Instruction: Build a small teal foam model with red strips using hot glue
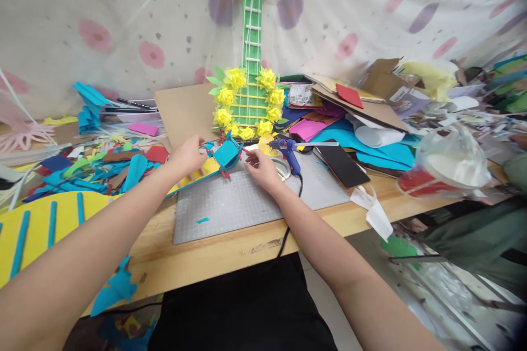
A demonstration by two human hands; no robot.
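A handmade yellow-and-blue guitar point(99, 205) lies slanting from the lower left up to the cutting mat. Its blue head point(229, 153) carries thin red pegs and points toward the middle of the mat. My left hand point(188, 157) is closed around the neck just below the head, hiding part of it. At the head's right side, my right hand point(262, 169) has its fingers bent together at a red peg point(246, 151); the fingertips are small in view. Just beyond my right hand rests a blue glue gun point(288, 153) with a clear stick in it, near a roll of tape point(282, 169).
Upright at the back stands a green guitar point(252, 88) with yellow flowers. Coloured scraps point(119, 167) pile up on the left. A phone point(342, 165), a bagged red-and-white bucket point(442, 167) and stacked sheets point(370, 145) lie right. The grey cutting mat point(230, 205) holds a blue scrap.
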